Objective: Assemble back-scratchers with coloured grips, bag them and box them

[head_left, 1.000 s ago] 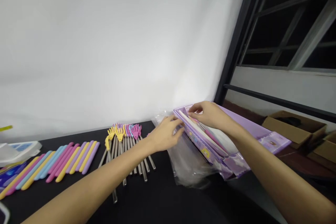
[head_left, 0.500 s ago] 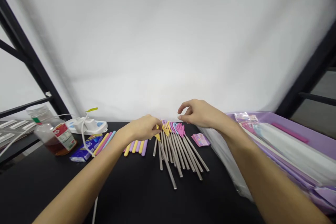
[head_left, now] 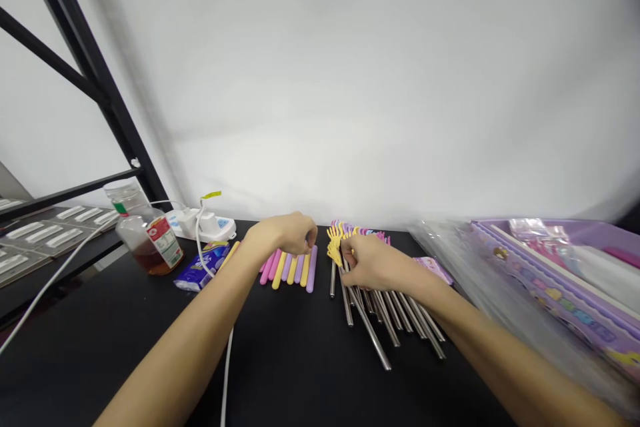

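**Pastel and steel, side by side**

A white backdrop (head_left: 320,80) fills the room behind a black metal shelf frame (head_left: 95,73) on the left, and a grey shelf (head_left: 45,233) with white strips on it sits beside that frame. Below runs a black worktop (head_left: 280,360).

At the right end of the worktop sits a purple printed box (head_left: 560,287), tilted and partly wrapped in a clear plastic bag (head_left: 480,293). At the left end stand a glass jar (head_left: 147,240) of amber liquid with a red label and a white power strip (head_left: 200,225), its white cable (head_left: 227,373) trailing down over the worktop edge. A blue packet (head_left: 200,273) lies just in front of the strip.

Mid-worktop, pastel bars (head_left: 293,268) in pink, yellow, blue and purple lie parallel in a tight row. To their right, steel rods (head_left: 385,317) fan toward the person, topped by small claw-shaped heads in yellow, pink and purple. A pink packet (head_left: 433,269) lies just beside them.

The left hand (head_left: 285,235) curls over the far ends of the bars; whether it grips one cannot be told. The right hand (head_left: 373,263) closes around the rods just below a yellow claw head (head_left: 334,247).
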`<state>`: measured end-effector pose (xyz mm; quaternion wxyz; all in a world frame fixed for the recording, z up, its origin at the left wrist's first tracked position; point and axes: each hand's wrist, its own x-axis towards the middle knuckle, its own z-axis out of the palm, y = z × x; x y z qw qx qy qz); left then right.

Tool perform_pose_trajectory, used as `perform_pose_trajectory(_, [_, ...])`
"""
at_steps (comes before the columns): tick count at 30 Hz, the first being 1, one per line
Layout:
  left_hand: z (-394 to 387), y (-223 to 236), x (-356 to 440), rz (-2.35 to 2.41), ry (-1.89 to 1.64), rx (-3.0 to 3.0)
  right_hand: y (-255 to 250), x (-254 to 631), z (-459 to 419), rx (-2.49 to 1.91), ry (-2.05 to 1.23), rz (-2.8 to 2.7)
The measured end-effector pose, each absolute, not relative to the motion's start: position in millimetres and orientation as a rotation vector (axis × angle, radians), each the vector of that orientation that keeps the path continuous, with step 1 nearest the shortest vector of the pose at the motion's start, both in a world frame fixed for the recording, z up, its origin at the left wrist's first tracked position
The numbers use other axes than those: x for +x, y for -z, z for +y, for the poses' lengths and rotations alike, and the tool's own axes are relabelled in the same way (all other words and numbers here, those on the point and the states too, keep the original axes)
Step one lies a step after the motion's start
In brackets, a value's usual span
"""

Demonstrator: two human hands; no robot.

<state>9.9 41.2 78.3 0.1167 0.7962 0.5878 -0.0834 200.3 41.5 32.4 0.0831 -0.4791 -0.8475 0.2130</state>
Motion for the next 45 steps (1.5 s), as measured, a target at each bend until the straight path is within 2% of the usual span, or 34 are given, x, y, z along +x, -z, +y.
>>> perform_pose_trajectory(3, [41.6, -76.0, 9.9, 1.770, 0.267, 2.314, -27.9, 197.2, 43.4, -1.445, -0.664, -2.497])
perform_pose_trajectory(8, [44.3, -67.3, 16.3, 1.851, 0.300, 2.270, -33.5, 199.3, 46.9, -1.460, -1.169, -2.278])
perform_pose_trajectory(13, [45.8, -59.9, 22.7, 1.901, 0.270, 2.265, -49.5, 208.7, 50.8, -1.379, -1.301, -2.113])
perform_pose_trajectory(19, [48.6, -54.9, 24.9, 1.911, 0.286, 2.211, -64.0, 222.1, 49.4, -1.384, -1.297, -2.004])
perform_pose_trajectory(45, [44.5, -40.8, 38.6, 1.946, 0.111, 2.368, -66.1, 242.2, 53.9, -1.296, -1.366, -1.916])
